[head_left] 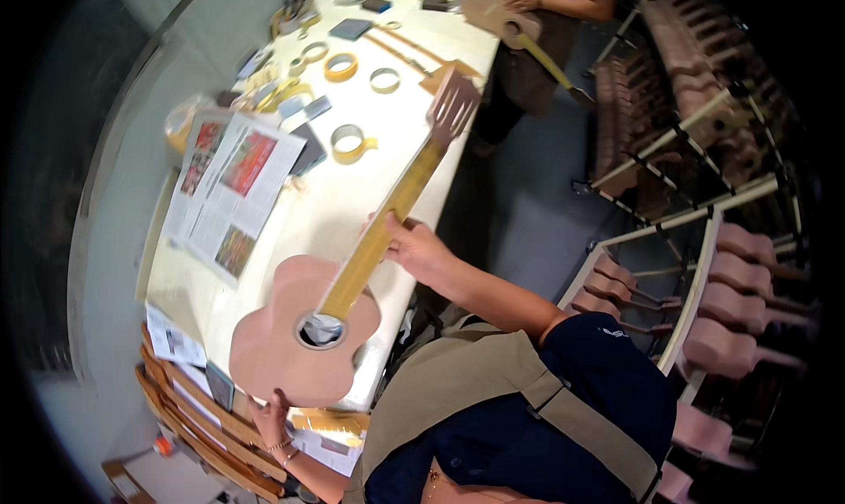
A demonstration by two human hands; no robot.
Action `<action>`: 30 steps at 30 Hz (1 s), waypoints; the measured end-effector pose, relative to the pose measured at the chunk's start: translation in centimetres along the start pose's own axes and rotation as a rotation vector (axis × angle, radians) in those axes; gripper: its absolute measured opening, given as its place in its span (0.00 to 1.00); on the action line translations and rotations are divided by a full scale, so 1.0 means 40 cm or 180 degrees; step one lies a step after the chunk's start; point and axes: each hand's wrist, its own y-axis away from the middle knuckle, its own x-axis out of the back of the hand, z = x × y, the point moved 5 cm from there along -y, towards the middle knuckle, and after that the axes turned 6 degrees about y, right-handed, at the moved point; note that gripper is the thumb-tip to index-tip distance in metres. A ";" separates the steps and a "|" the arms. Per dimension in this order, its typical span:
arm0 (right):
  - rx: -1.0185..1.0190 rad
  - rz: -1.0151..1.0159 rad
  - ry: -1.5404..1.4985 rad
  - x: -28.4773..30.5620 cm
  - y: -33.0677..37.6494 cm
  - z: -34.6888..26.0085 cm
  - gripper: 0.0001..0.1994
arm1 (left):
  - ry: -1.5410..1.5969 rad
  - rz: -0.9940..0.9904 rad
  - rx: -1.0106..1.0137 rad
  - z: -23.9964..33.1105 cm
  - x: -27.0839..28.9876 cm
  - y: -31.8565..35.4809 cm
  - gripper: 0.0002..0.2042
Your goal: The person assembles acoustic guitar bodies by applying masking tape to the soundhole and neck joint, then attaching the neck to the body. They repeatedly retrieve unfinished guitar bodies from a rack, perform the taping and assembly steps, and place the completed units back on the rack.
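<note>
An unfinished guitar (290, 345) with a pale pinkish, flower-shaped body is held tilted above the white table. Its neck (374, 253) has yellow tape along the fingerboard, and the slotted headstock (454, 105) points toward the far right. Something whitish shows inside the round sound hole (321, 330). My right hand (418, 250) is closed around the middle of the neck. At the near end of the body, my left hand (271, 419) grips the lower edge, with part of its fingers hidden beneath.
Tape rolls (349, 143), a dark flat pad (308, 149) and newspaper sheets (233, 187) lie on the table (299, 213). Across it, a co-worker's hand (523, 0) holds another guitar (490, 13). Racks of guitar bodies (731, 301) stand at right; curved wooden slats (198, 416) are at lower left.
</note>
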 end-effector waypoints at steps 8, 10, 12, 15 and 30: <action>0.4837 0.2095 0.1155 0.182 0.506 -0.506 0.45 | -0.2142 -0.2832 -0.1767 -0.157 -0.718 -0.017 0.25; 0.4756 0.2995 0.1207 0.240 0.657 -0.575 0.42 | -0.2413 -0.3546 -0.2096 -0.271 -0.895 0.015 0.22; 0.5070 0.3161 0.1312 0.290 0.807 -0.635 0.40 | -0.1879 -0.4505 -0.1607 -0.203 -1.041 0.190 0.22; 0.5551 0.4109 0.1704 0.289 1.094 -0.685 0.37 | -0.0945 -0.5520 -0.0860 -0.209 -1.198 0.363 0.52; 0.5948 0.6892 0.3053 0.264 1.964 -0.647 0.30 | -0.1257 -0.6168 -0.0154 -0.271 -1.349 0.438 0.43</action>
